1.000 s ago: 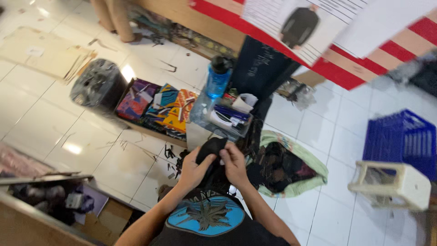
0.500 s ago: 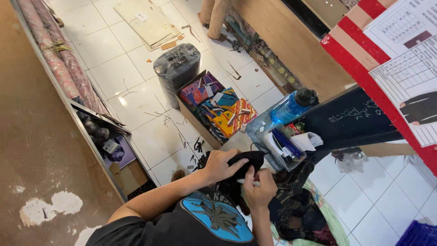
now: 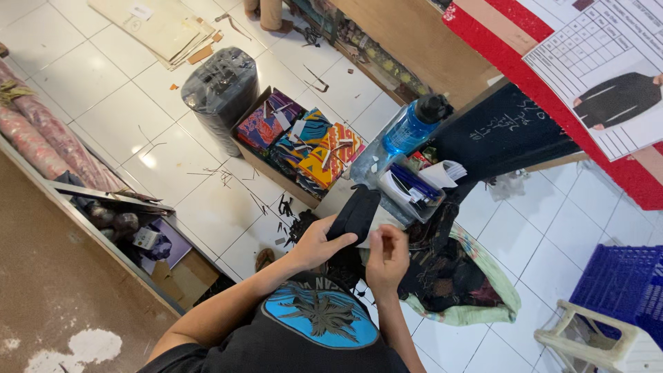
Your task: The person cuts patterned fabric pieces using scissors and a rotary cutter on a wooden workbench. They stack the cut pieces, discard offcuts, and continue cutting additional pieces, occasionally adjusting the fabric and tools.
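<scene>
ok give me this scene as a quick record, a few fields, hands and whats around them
left hand: grips the lower end of a black fabric piece
right hand: fingers pinched beside the fabric, contact unclear
ahead of hands: clear tub of pens, blue water bottle
floor left: box of colourful fabrics, black wrapped roll
floor right: dark cloth pile, blue crate

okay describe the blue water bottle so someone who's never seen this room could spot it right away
Start at the open cardboard box of bright patterned fabric on the white tiled floor. Just right of it stands the water bottle, beside a clear container of pens. It is the only see-through blue thing there, with a black cap.
</scene>
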